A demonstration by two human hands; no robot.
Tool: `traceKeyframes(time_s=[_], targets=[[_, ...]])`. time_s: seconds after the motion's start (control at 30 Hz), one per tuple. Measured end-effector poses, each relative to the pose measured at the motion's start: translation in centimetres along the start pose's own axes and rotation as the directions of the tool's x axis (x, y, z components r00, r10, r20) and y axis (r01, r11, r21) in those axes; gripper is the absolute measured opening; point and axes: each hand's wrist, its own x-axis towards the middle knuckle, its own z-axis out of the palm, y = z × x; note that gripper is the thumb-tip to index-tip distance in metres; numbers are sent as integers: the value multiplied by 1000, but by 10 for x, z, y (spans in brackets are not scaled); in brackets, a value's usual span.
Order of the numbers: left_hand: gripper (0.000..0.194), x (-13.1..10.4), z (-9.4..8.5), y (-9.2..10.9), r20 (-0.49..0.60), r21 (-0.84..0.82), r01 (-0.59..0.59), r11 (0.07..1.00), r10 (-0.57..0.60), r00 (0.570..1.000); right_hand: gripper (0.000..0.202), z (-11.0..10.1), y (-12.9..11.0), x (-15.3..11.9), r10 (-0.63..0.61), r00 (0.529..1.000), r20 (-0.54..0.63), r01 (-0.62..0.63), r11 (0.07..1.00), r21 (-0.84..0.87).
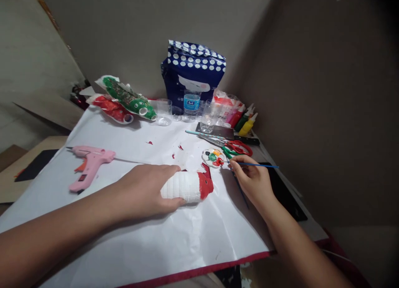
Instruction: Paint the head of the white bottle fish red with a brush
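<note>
My left hand (152, 188) grips a white ribbed, bottle-like form (183, 186) lying on its side on the white table cover. Its right end (205, 185) is painted red and has a small dark spot. In my right hand (254, 182), pinched between thumb and fingers, is a thin blue paintbrush (262, 165). The brush tip meets the red paint in a white flower-shaped palette (205, 160), which also holds green, orange and dark paint. Beneath my right hand lies another thin dark stick (241, 192), partly hidden.
A pink glue gun (93, 161) lies at left. Behind are a red fish figure (110, 109), a green one (131, 97), clear cups (164, 109), a water bottle (191, 105), a blue bag (195, 72) and paint bottles (247, 125). Red-handled scissors (238, 147) rest beyond the palette.
</note>
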Motion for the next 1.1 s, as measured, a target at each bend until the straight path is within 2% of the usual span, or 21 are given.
traceKeyframes(time_s=[0.27, 0.5, 0.6, 0.67, 0.73, 0.87, 1.0, 1.1], targets=[[72, 2, 2, -3, 12, 5, 8, 1000, -9, 1000, 19, 0, 0, 1, -21, 1000, 14, 20, 999, 48], [76, 2, 4, -5, 6, 6, 9, 1000, -9, 1000, 18, -10, -26, -16, -66, 992, -105, 83, 983, 165], [72, 3, 3, -5, 13, 0, 4, 1000, -4, 1000, 11, -15, -37, -32, -233, 972, -35, 231, 911, 343], [70, 3, 3, -5, 11, -1, 7, 1000, -7, 1000, 15, -16, -42, -39, -377, 925, 42, 322, 840, 438], [69, 4, 2, -6, 4, -7, 4, 1000, -4, 1000, 22, -15, -43, -42, -462, 881, 104, 366, 803, 471], [62, 4, 3, -7, 15, -15, -11, 1000, 11, 1000, 25, -14, -45, -40, -478, 865, 150, 374, 816, 441], [69, 5, 5, -9, 11, -6, -5, 1000, 6, 1000, 21, -18, -48, -38, -485, 850, 204, 360, 820, 446], [67, 6, 4, -7, 33, -33, -3, 999, 5, 999, 22, -18, -48, -40, -486, 855, 179, 366, 811, 456]])
